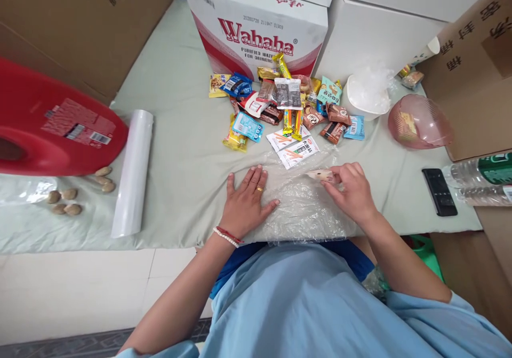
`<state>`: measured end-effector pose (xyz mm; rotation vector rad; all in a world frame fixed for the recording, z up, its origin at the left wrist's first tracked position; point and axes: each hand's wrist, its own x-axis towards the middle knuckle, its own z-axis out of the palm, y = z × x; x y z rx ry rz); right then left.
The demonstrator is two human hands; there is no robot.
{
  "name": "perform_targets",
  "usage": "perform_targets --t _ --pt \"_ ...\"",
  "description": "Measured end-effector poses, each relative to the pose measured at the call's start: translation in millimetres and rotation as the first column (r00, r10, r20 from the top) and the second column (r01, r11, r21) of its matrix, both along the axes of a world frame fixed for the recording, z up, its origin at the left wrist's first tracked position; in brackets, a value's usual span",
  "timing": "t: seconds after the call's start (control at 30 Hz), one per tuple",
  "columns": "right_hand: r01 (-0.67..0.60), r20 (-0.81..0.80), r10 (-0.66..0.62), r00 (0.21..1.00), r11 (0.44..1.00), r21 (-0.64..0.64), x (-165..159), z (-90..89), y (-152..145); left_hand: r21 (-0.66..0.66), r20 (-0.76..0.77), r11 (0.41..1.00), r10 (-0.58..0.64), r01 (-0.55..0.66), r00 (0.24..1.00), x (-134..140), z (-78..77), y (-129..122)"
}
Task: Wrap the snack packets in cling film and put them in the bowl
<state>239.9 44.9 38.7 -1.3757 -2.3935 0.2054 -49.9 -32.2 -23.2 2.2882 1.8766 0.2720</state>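
Small packet [320, 175] pinched above clear film [308, 216]

Nearest, the clear film lies crumpled over the near edge of the cloth-covered table [180, 150]. The left hand [245, 200] is palm down, fingers extended and thumb spread, at the film's left side; it grips nothing. The right hand [352, 190] pinches the small packet between thumb and fingers, at the right of the film's far part. Whether the packet touches the film cannot be determined.

Assessment: the step in hand appears to be handling one packet at the film while the left hand steadies the surface. The next move seems to call for a controlled right-hand pinch and a flat left palm, since loose film could ride up or cling.

Just beyond lie two white stick-snack packets [296, 150], overlapping, at the near side of a heap of wrapped snacks [288, 94]. A white roll [134, 174] lies well to the left. Farthest, a Wahaha carton [260, 32] stands behind the heap.
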Motion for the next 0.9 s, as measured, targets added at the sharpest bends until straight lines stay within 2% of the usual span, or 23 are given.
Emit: perform_targets --t 0.1,0.17,0.27,0.5,0.6,0.77,0.83,0.9 --pt "-0.144 0.07 0.14 0.988 0.988 0.06 -21.7 -9.2 -10.0 -0.005 -0.009 1.0 0.003 -0.003 1.0 0.1 0.3 0.6" --pt "-0.256 0.11 0.255 0.961 0.967 -0.011 -31.4 -14.7 -17.1 -0.009 -0.01 1.0 0.005 -0.005 1.0 0.3 0.4 0.9" --pt "-0.354 0.003 0.358 0.934 0.924 -0.143 -30.4 -18.8 -21.6 -0.008 -0.009 1.0 0.0 0.0 1.0 0.3 0.2 0.6" --pt "-0.391 -0.21 0.348 0.913 0.894 -0.22 -12.5 -26.6 -14.6 -0.029 -0.034 1.0 0.006 -0.007 0.999 -0.6 0.3 2.2" --pt "-0.356 -0.177 0.317 0.932 0.893 -0.274 -9.0 -33.0 -14.2 -0.022 -0.035 1.0 0.011 -0.011 0.999 -0.9 -0.7 1.9" --pt "-0.302 -0.134 0.273 0.953 0.9 -0.315 -5.4 -44.0 -14.8 0.209 0.005 0.964 0.167 -0.164 0.986 9.9 6.9 -12.5" --pt "-0.295 -0.132 0.266 0.955 0.902 -0.316 -7.6 -45.6 -16.1 0.274 0.034 0.953 0.128 -0.132 0.991 20.0 14.0 -19.4" --pt "-0.275 -0.112 0.252 0.961 0.904 -0.328 -11.0 -43.9 -18.4 0.269 0.043 0.962 0.024 -0.035 0.999 30.2 19.4 -22.3"
